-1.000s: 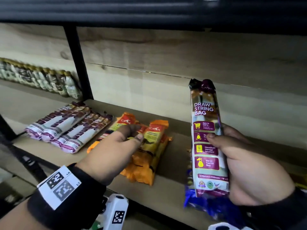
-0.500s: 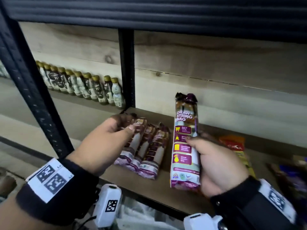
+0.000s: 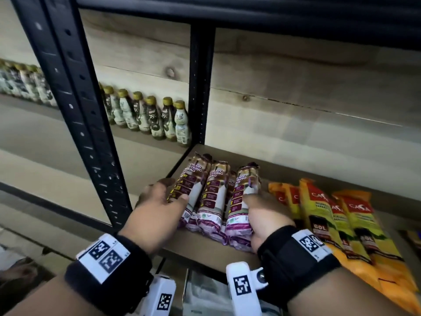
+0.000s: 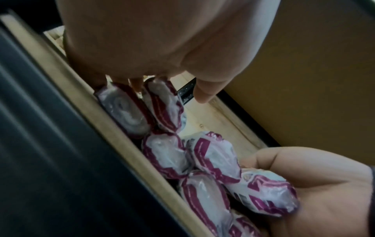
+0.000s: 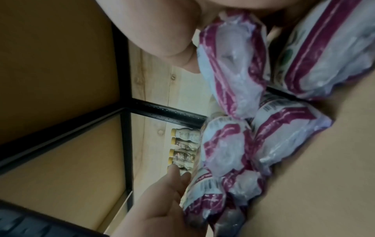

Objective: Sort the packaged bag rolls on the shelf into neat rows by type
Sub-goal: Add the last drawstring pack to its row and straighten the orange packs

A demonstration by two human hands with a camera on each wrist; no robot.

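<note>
Several purple-and-white draw string bag rolls (image 3: pixel 211 195) lie side by side at the left corner of the wooden shelf (image 3: pixel 200 245). My right hand (image 3: pixel 252 206) grips the rightmost purple roll (image 3: pixel 241 197), thumb on top, and it lies against the row. The left wrist view shows that held roll (image 4: pixel 263 197) in my right palm (image 4: pixel 324 192). My left hand (image 3: pixel 168 190) rests with straight fingers on the leftmost roll (image 3: pixel 191 188). Its fingertips (image 4: pixel 138 85) touch the roll ends (image 4: pixel 125 110). Orange rolls (image 3: pixel 319 215) lie to the right.
A black upright post (image 3: pixel 200 87) stands just behind the purple row, and a perforated front post (image 3: pixel 75 110) stands to the left. Gold-capped bottles (image 3: pixel 159 119) line the back of the neighbouring shelf. An upper shelf runs overhead.
My right hand brought the upright purple roll left and laid it down beside the purple row. My left hand left the orange rolls and now rests on the row's left side.
</note>
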